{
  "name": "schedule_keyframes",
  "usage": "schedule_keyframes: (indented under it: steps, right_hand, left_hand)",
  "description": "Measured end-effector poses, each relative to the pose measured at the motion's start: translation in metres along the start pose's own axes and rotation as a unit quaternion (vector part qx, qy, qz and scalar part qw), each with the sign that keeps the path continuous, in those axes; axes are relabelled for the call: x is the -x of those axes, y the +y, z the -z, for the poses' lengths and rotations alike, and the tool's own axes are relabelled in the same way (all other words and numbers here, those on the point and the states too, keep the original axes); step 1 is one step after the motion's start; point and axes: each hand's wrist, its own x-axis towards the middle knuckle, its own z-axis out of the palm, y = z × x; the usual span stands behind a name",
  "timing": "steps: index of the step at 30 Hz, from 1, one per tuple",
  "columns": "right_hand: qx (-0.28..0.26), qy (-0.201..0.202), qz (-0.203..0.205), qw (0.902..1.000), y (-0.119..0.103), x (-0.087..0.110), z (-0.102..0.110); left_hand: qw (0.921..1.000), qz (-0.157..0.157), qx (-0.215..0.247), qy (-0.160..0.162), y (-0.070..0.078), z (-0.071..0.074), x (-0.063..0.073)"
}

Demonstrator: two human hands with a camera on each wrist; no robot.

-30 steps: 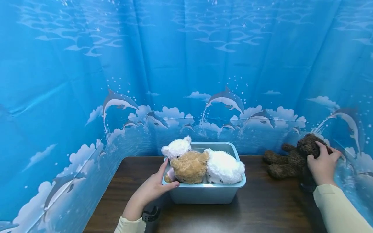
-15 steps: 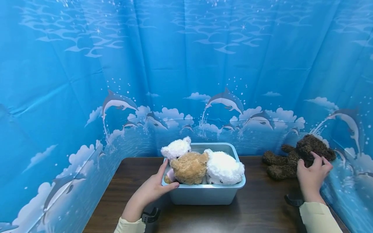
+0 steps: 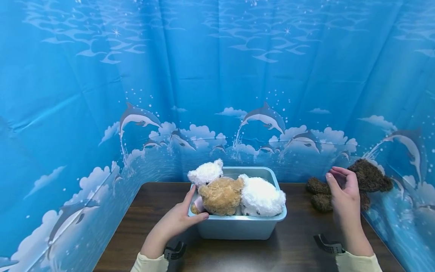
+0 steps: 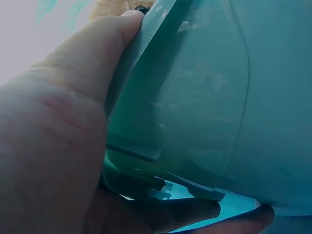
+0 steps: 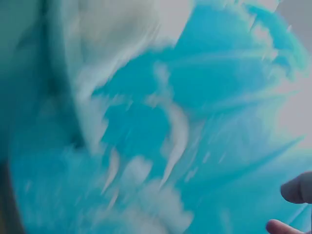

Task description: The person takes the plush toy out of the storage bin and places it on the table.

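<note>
In the head view, my left hand [image 3: 175, 224] holds the left front corner of a light blue plastic bin [image 3: 238, 228]. The left wrist view shows the thumb at the rim and fingers [image 4: 180, 214] around the bin's side. Inside are a tan teddy bear [image 3: 221, 196], a fluffy white stuffed animal [image 3: 263, 196] and a smaller white one [image 3: 206, 173] at the back left. On the right, a dark brown teddy bear [image 3: 368, 175] lies partly hidden behind my right hand [image 3: 346, 204]. That hand's fingers are loosely bent with nothing between them; two fingertips [image 5: 297, 189] show in its blurred wrist view.
A dark wooden table [image 3: 231, 257] bears the bin and the brown bear. Behind and at both sides hangs a blue curtain [image 3: 217, 83] printed with dolphins and clouds. Black straps [image 3: 175, 250] show by both wrists.
My right hand has let go of the brown bear's head and moved left, turning palm inward. The bear stays at the right, its head slightly shifted. The left hand has kept its place.
</note>
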Motion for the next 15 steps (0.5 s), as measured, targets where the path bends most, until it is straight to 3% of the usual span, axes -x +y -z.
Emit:
schedule_keyframes:
  steps: [5, 10, 13, 15]
  right_hand:
    - [-0.021, -0.052, 0.049, 0.9973, -0.034, 0.032, -0.026]
    - [-0.007, -0.104, 0.057, 0.9929, -0.051, 0.057, -0.053]
    - [0.005, -0.171, 0.081, 0.9819, -0.05, 0.061, -0.066]
    - [0.023, -0.22, 0.11, 0.969, -0.044, 0.061, -0.073]
  left_hand:
    - [0.9999, 0.007, -0.009, 0.002, 0.0, 0.001, 0.002]
    - [0.9999, 0.011, -0.012, 0.004, 0.0, 0.001, 0.0]
    - [0.9999, 0.006, -0.011, 0.003, 0.0, 0.0, 0.0]
    - [0.9999, 0.007, -0.011, 0.001, 0.0, 0.0, 0.0]
